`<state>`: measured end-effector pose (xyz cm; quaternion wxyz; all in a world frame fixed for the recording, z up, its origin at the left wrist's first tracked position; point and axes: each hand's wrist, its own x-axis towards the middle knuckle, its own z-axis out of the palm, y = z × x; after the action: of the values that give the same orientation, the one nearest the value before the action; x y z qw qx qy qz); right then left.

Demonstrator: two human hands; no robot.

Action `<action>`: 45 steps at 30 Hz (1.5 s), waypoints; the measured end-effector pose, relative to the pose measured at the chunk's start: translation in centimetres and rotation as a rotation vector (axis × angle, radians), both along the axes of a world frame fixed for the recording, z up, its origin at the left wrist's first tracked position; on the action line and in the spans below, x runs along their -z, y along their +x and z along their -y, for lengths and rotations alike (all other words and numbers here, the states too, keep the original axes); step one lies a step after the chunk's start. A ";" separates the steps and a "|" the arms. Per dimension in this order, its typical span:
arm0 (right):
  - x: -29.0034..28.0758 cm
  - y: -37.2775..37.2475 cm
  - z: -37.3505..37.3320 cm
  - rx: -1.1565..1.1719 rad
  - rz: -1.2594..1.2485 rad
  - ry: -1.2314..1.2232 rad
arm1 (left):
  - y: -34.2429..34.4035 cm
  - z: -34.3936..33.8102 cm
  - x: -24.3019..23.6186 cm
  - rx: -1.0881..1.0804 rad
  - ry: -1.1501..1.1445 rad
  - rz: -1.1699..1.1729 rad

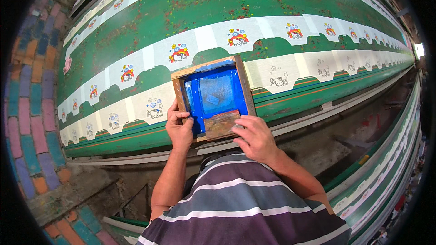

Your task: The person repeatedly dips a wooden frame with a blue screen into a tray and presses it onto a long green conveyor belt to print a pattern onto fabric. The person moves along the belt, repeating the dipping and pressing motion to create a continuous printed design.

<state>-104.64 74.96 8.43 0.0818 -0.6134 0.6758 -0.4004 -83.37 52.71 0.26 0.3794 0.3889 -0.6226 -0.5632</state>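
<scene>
A wooden screen printing frame (pixel 178 94) rests over the near row of pale pieces on the green table. Blue ink coats its inside, and a lighter blue mesh window (pixel 217 93) shows in the middle. My left hand (pixel 180 129) grips the frame's near left corner, thumb on the inner edge. A wide, worn wooden squeegee (pixel 220 126) leans at the near side inside the frame. Beside its right end is my right hand (pixel 256 139), fingers loosely apart, tips overlapping the wood. Whether they touch it, I cannot tell. The piece beneath the frame is hidden.
Left of the frame, near-row pieces (pixel 155 110) carry outlines with blue marks; those (pixel 279 79) to the right show outlines only. A farther row (pixel 179 54) has multicoloured cartoon prints. A rail (pixel 290 132) edges the long green table (pixel 200 0). Painted bricks (pixel 38 118) lie left.
</scene>
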 end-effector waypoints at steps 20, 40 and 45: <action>-3.4 0.4 5.5 -0.210 -0.250 0.218 | -0.3 0.2 0.1 -0.026 -0.106 0.018; -0.1 -5.9 16.4 -0.107 -0.340 0.211 | -0.4 0.8 -0.4 -0.007 -0.118 0.035; 0.2 -2.9 12.7 -0.119 -0.390 0.136 | -0.4 0.8 -0.2 -0.001 -0.128 0.008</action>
<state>-107.54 62.26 8.19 0.0141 -0.7112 0.6669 -0.2220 -83.77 51.92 0.49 0.4014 0.3664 -0.6586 -0.5203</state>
